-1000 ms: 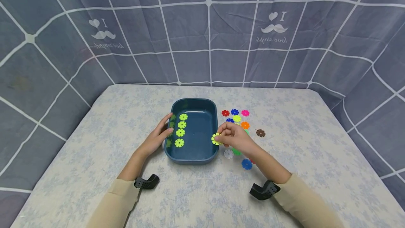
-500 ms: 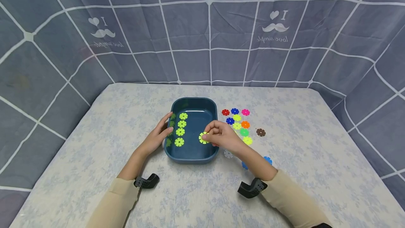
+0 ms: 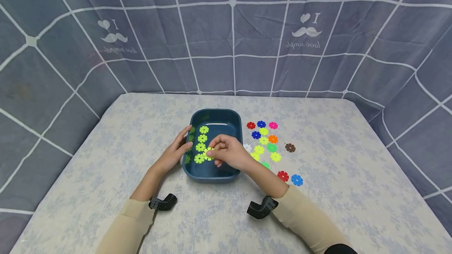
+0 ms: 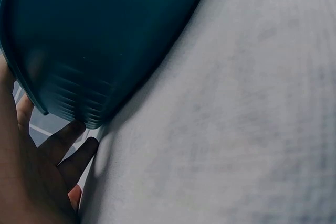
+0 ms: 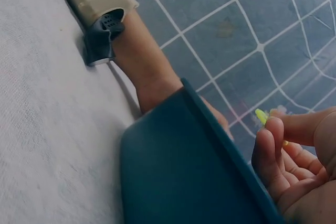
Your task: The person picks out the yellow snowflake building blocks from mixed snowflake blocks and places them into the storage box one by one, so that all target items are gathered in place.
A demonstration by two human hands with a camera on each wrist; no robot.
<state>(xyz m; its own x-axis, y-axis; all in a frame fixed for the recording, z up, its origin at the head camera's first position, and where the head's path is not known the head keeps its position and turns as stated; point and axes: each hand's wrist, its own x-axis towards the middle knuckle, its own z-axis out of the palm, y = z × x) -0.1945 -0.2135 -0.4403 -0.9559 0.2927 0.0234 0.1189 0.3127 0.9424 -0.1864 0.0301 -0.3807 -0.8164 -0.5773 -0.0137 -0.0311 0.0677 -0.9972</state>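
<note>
Fingertips of our right hand (image 3: 230, 152) pinch a yellow-green notched disc (image 3: 206, 154), held inside the blue tray (image 3: 212, 180), toward 8 o'clock of its centre. In the head view it overlaps the lower end of a column of four like discs (image 3: 202, 138) along the 9 o'clock side; whether they touch, we cannot tell. Our left hand (image 3: 174, 152) rests at the tray's 9 o'clock wall, fingers extended against it. Beyond 3 o'clock we see scattered coloured discs (image 3: 272, 147), a brown disc (image 3: 290, 147) outermost. Toward 12 o'clock hangs a grid-patterned curtain (image 3: 212, 42).
</note>
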